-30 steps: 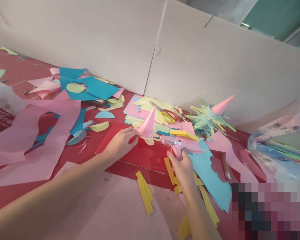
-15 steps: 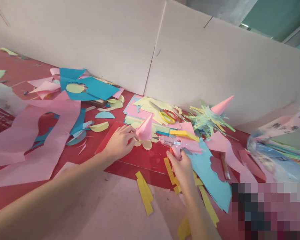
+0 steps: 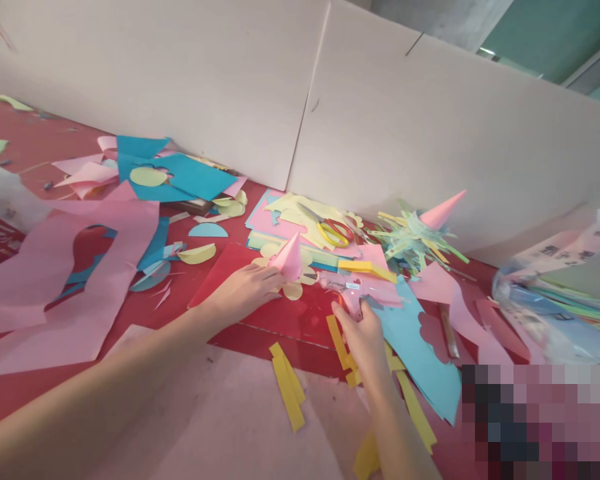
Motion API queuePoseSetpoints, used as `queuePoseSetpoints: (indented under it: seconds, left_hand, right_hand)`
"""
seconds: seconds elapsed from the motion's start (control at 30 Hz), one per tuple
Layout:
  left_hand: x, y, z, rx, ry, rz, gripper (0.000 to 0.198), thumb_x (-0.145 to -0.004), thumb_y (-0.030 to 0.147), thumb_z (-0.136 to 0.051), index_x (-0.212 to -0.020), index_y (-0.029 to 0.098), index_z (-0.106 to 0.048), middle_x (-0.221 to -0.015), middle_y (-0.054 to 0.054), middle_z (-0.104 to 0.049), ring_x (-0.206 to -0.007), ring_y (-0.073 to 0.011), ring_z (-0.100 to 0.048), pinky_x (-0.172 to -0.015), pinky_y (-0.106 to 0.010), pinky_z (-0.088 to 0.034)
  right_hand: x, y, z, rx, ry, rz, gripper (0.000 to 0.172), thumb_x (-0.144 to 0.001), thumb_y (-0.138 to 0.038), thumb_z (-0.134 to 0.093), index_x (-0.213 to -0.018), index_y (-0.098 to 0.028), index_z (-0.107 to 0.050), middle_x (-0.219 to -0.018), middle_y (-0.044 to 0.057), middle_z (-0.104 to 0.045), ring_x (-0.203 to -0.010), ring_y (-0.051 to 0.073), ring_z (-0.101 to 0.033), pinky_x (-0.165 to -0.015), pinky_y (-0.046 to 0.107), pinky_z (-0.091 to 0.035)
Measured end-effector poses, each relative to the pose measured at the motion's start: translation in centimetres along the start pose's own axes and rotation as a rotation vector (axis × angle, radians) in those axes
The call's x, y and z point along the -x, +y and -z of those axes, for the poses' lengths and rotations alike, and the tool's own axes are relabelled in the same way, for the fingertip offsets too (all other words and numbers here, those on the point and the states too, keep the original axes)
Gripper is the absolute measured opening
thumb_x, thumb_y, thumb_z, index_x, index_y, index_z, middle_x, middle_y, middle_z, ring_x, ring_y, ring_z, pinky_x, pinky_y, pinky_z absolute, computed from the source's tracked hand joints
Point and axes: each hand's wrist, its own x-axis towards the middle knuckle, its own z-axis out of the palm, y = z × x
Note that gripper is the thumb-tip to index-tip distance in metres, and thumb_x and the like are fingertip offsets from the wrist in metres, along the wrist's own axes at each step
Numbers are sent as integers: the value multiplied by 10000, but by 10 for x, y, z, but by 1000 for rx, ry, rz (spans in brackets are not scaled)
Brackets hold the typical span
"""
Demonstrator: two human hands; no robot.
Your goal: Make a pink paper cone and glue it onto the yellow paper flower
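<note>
A pink paper cone (image 3: 290, 259) stands tilted on a pale yellow paper flower (image 3: 293, 291), which lies on a glossy red sheet (image 3: 293, 327). My left hand (image 3: 247, 291) reaches in from the left. Its fingers lie close together over the flower's near-left petals and against the base of the cone; the fingertips are partly hidden. In my right hand (image 3: 364, 333) is a pink hot glue gun (image 3: 351, 290), held by its handle. The gun's nozzle (image 3: 310, 275) points left, at the right side of the cone's base.
Behind the flower lie scissors (image 3: 334, 232) on stacked coloured paper. A fringed paper piece with a pink cone (image 3: 443, 210) stands at the right back. Yellow strips (image 3: 287, 387), blue sheets (image 3: 420, 347) and pink offcuts (image 3: 115, 287) lie around. A white panel (image 3: 180, 80) rises behind.
My left hand has shifted slightly right and its fingers now lie flatter over the petals. The cone has tilted a little. My right hand and the glue gun have hardly moved.
</note>
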Motion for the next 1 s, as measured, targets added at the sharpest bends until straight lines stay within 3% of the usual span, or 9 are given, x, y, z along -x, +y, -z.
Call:
queuePoseSetpoints:
  seconds: [0.4, 0.6, 1.0]
  left_hand:
    - [2, 4, 1, 11, 1, 10, 223, -922, 177, -388, -972, 194, -605, -866, -47, -657, -819, -159, -632, -757, -267, -508]
    - [4, 5, 0, 48, -38, 53, 233, -922, 164, -356, -992, 191, -578, -917, -58, -660, -830, -169, -636, -718, -258, -511]
    - [4, 0, -3, 39, -49, -3, 266, -911, 163, -365, -1004, 193, -612, -973, -53, -637, -926, -158, -624, -807, -250, -510]
  right_hand:
    - [0, -2, 1, 3, 7, 12, 358, -674, -515, -612, -832, -194, -602, -520, -42, -474, -487, 151, -465, -488, 258, -349]
    - [0, -5, 2, 18, -10, -13, 347, -673, -515, -609, -814, -198, -597, -510, -45, -462, -478, 150, -460, -473, 255, -344]
    - [1, -3, 2, 9, -15, 0, 349, -681, -512, -603, -826, -194, -604, -525, -39, -481, -493, 149, -467, -485, 255, -353]
